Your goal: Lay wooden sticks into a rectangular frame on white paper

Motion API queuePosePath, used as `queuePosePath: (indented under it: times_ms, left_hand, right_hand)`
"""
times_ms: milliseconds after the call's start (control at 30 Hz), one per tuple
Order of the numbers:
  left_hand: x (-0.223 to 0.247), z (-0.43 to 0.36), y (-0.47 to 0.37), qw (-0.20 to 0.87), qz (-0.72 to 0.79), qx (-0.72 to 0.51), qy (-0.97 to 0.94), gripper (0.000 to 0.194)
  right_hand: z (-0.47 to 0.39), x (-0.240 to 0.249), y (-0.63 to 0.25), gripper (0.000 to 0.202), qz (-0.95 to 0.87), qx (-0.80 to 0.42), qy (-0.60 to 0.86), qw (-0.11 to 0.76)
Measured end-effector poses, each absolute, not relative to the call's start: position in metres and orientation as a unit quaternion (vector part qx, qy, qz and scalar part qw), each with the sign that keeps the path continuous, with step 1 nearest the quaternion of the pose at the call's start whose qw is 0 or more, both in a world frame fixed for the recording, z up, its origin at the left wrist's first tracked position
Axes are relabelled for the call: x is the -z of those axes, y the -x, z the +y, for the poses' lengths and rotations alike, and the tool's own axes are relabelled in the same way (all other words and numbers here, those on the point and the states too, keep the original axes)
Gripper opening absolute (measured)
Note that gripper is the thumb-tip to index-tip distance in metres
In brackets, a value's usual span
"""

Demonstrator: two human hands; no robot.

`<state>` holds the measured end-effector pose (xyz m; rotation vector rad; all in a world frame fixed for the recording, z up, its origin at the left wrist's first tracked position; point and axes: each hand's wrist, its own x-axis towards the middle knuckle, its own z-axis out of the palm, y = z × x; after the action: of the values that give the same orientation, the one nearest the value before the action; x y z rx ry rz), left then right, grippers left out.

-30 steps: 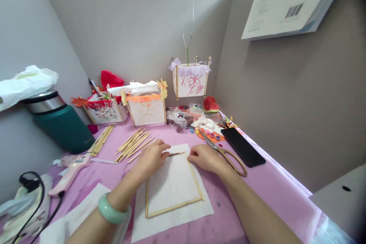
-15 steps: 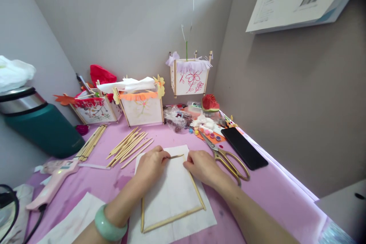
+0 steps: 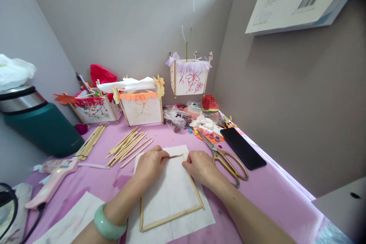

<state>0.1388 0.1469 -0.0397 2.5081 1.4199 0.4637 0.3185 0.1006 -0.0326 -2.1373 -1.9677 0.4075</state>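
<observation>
A square frame of thin wooden sticks [image 3: 171,218] lies on a white sheet of paper [image 3: 168,190]. My left hand [image 3: 153,164], with a green bangle [image 3: 110,223] on its wrist, is closed at the frame's far left, its fingertips pinching the far stick. My right hand [image 3: 200,166] is closed at the far right corner, thumb and finger against the right-hand stick. The far stick's right end shows between the two hands; the frame's far left corner is hidden by my left hand.
Loose sticks [image 3: 130,146] lie behind my left hand. Scissors [image 3: 225,158] and a black phone [image 3: 243,148] are on the right. A pink glue gun [image 3: 53,185] and a teal bottle [image 3: 42,126] stand left. Paper lanterns [image 3: 143,108] line the back; one lantern [image 3: 191,78] hangs.
The view has shifted very slightly. Both hands keep their hold on the stick frame, and nothing else has visibly moved.
</observation>
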Motion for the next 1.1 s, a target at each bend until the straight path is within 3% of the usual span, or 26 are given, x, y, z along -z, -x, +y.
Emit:
queuePosePath:
  times_ms: [1100]
  left_hand:
    - [0.0411,0.1486,-0.1386,0.118,0.483,-0.165,-0.852,0.025]
  right_hand:
    - [0.1018,0.0334,-0.3192,0.021,-0.664,-0.121,0.729,0.110]
